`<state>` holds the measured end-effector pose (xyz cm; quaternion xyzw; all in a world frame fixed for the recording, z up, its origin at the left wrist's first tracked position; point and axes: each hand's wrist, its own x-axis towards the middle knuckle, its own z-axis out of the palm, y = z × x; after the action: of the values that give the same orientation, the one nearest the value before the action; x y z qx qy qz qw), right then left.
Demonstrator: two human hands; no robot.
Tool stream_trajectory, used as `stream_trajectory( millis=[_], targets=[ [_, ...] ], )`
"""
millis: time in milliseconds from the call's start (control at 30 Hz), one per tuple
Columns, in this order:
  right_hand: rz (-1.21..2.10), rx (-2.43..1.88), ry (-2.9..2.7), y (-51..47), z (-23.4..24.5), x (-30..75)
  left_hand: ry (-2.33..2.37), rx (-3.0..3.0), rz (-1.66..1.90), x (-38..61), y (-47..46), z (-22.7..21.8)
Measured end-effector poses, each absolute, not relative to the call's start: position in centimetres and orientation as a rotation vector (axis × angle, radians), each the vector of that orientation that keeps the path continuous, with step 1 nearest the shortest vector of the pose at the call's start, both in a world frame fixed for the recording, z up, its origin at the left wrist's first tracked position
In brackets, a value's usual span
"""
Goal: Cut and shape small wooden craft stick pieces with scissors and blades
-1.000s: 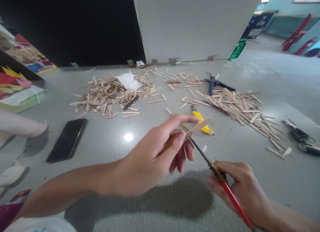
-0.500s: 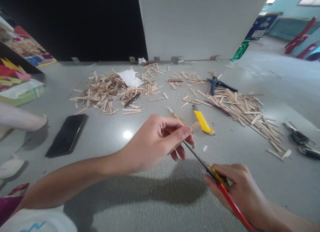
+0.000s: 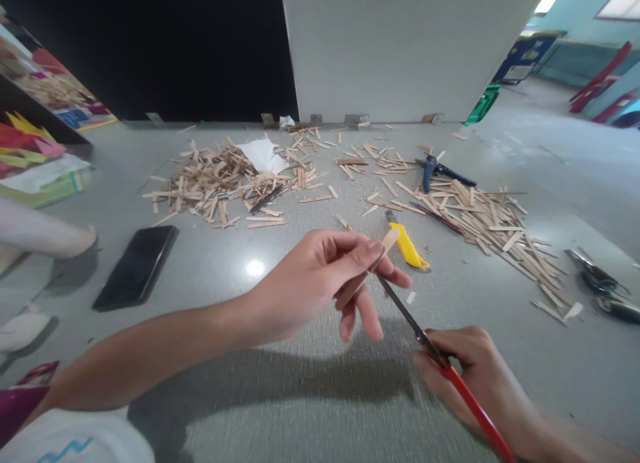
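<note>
Pinched in my left hand (image 3: 330, 270) is a wooden craft stick (image 3: 389, 240), held at a slant between thumb and fingers. The other fingers spread below it. My right hand (image 3: 485, 376) is closed around a red-handled tool with a long thin metal nose, which looks like long-nose pliers (image 3: 413, 324). Their tip lies at the stick's edge by my left fingers; whether it touches cannot be made out. Just beyond my left hand lie a yellow utility knife (image 3: 407, 245) and a thin brush-like tool (image 3: 343, 222), partly hidden by the hand.
A heap of cut sticks (image 3: 200, 183) lies at the back left, with white paper (image 3: 263, 156). More sticks (image 3: 500, 216) spread to the right, beside a dark blue clamp-like tool (image 3: 429, 173). A phone (image 3: 135, 268) lies left; other tools (image 3: 600, 280) lie far right. Upright panels (image 3: 410, 50) stand behind.
The craft stick has turned in my left hand and shows more of its length. My left fingers have opened out below it. The pliers' tip has shifted slightly right.
</note>
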<state>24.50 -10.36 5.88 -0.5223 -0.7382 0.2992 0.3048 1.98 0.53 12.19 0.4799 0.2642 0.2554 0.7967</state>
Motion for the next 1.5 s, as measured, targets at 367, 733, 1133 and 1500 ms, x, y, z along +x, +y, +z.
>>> stream_trajectory(
  millis=[367, 733, 1133, 1500],
  targets=[
    [1.026, -1.445, -1.914, -10.6, 6.5, 25.3, 0.859, 1.539, 0.647, 1.2, 0.1, 13.6],
    [0.661, -1.379, -2.031, -10.3, 6.2, 25.0, 0.712, 1.465, 0.490, 0.6, -0.8, 14.0],
    [0.587, -1.354, -2.047, -10.2, 6.2, 25.1, 0.694, 1.389, 0.477, 0.9, -0.8, 14.7],
    [0.560, -1.340, -2.044, -10.0, 6.7, 24.6, 0.724, 1.430, 0.429, 0.6, -0.8, 14.4]
  ],
)
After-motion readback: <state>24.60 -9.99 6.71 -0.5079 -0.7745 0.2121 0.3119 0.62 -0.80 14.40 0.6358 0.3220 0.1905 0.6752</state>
